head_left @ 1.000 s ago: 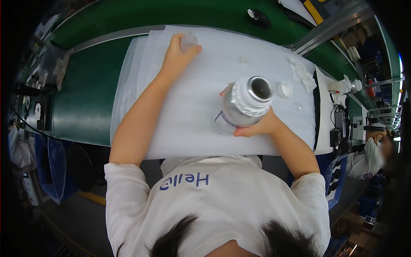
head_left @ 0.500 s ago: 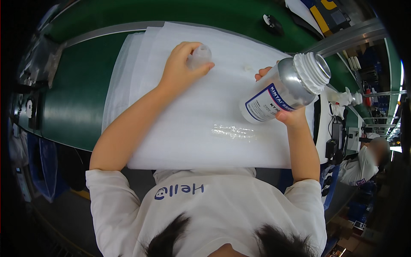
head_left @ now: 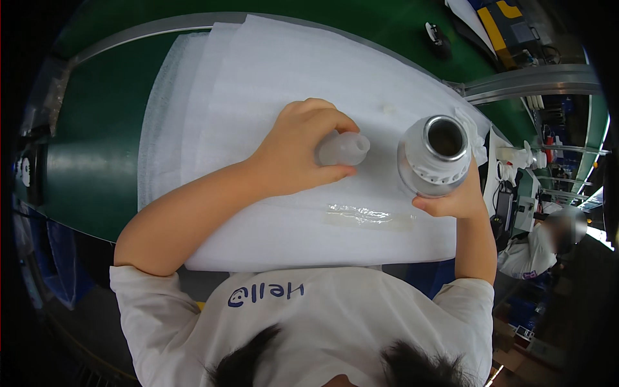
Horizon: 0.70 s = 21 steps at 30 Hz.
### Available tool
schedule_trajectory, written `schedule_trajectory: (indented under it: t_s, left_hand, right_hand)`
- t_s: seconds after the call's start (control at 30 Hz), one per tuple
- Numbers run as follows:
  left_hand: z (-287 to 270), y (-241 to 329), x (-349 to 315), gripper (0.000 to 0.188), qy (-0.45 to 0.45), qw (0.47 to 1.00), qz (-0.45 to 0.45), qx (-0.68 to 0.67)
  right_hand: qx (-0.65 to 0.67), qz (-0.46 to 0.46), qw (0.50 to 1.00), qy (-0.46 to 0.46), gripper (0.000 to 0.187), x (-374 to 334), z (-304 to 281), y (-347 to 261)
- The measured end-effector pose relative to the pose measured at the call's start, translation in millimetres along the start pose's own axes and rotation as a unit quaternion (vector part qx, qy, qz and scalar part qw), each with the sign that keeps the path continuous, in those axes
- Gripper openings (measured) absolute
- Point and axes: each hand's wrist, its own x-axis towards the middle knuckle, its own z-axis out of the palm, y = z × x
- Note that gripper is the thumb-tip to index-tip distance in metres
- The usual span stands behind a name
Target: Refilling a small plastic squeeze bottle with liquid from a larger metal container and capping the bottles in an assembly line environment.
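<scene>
My left hand (head_left: 309,145) is closed round a small translucent white plastic bottle (head_left: 345,149), its open neck tilted toward the right. In my right hand (head_left: 461,197) is a silver metal bottle (head_left: 422,175) without a cap. Its round mouth (head_left: 446,137) faces up toward me, with a white plastic collar round the neck. The two bottles are a short gap apart above white foam sheets (head_left: 258,232). A strip of clear tape (head_left: 371,218) lies on the sheets between my forearms.
Layered foam covers part of the green table (head_left: 103,142). A metal rail (head_left: 535,84) runs along the far right. Behind it are a black computer mouse (head_left: 437,40) and a yellow-and-grey device (head_left: 509,29). Another person (head_left: 532,248) sits at the right.
My left hand has moved right and nearer with the small bottle. The metal bottle has come nearer and turned more upright, its mouth now facing me. The view has shifted slightly.
</scene>
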Motion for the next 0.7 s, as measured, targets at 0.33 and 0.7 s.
schedule_trajectory:
  t_s: [0.33, 0.7]
  left_hand:
    - [1.6, -0.3, -1.0, 0.046, -0.021, 1.000, -0.017, 0.001]
    - [2.7, -2.4, -0.3, 0.044, -0.015, 1.000, -0.008, -0.023]
  right_hand:
    - [-0.080, 0.042, 0.996, -0.024, 0.089, -10.4, -3.3, -19.9]
    - [-0.136, 0.034, 0.989, -0.051, 0.083, -6.0, -1.0, -32.8]
